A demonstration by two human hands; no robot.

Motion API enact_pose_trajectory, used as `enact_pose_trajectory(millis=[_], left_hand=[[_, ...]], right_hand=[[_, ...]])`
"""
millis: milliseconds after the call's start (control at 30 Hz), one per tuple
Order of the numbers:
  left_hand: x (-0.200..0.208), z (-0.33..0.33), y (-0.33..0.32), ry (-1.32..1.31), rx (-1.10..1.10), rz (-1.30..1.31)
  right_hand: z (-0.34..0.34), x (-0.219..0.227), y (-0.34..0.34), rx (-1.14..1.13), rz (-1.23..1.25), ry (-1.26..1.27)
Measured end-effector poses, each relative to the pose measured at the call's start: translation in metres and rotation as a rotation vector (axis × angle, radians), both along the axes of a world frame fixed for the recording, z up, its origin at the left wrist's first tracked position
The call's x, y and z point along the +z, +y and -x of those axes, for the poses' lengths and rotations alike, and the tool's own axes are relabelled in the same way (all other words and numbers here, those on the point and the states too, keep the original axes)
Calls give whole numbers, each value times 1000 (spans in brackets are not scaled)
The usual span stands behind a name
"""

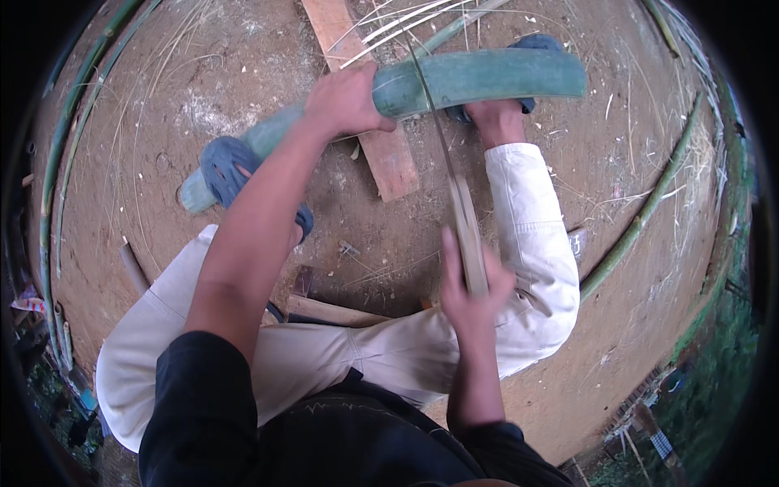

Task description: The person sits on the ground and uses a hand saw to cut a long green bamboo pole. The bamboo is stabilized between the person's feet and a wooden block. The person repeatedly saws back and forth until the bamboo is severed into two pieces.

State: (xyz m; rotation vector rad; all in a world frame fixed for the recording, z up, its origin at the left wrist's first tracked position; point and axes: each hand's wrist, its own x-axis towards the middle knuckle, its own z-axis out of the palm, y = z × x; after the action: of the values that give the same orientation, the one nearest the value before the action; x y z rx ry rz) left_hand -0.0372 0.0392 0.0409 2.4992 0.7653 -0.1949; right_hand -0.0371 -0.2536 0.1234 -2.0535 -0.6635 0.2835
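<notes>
A thick green bamboo pole (503,75) lies slantwise across the ground in front of me. My left hand (345,101) clasps it near its middle, thumb on the near side and fingers over the far side. In my right hand (475,284), slightly blurred, is the long wooden handle of a saw (464,219). Its thin blade, seen almost edge-on, crosses the top of the pole just right of my left hand. How deep the blade sits cannot be made out. My left foot, in a blue clog (227,172), presses on the pole's left part; my right foot is partly under its right part.
A flat wooden board (389,166) runs beneath the pole. Pale split strips (406,24) lie beyond it. Thin green stalks (81,89) curve along the left, and another stalk (641,219) rests at the right. A low wooden piece (337,312) sits between my legs.
</notes>
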Motion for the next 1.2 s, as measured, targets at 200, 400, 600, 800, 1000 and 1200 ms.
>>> enact_pose_trajectory(millis=[200, 400, 600, 800, 1000, 1200], left_hand=[[-2, -8, 2, 0, -60, -17], [-10, 1, 7, -28, -78, -48], [-1, 8, -7, -33, 9, -71], [-8, 8, -15, 38, -131, -69], [-5, -2, -4, 16, -139, -70], [5, -8, 11, 19, -103, -45]], right_hand=[[-38, -27, 63, -39, -18, 29], [23, 8, -31, -25, 80, 76], [-38, -26, 70, 125, 113, -179], [-35, -62, 97, -96, -149, 62], [-35, -109, 91, -48, -306, -143], [-52, -117, 108, -7, -412, -250]])
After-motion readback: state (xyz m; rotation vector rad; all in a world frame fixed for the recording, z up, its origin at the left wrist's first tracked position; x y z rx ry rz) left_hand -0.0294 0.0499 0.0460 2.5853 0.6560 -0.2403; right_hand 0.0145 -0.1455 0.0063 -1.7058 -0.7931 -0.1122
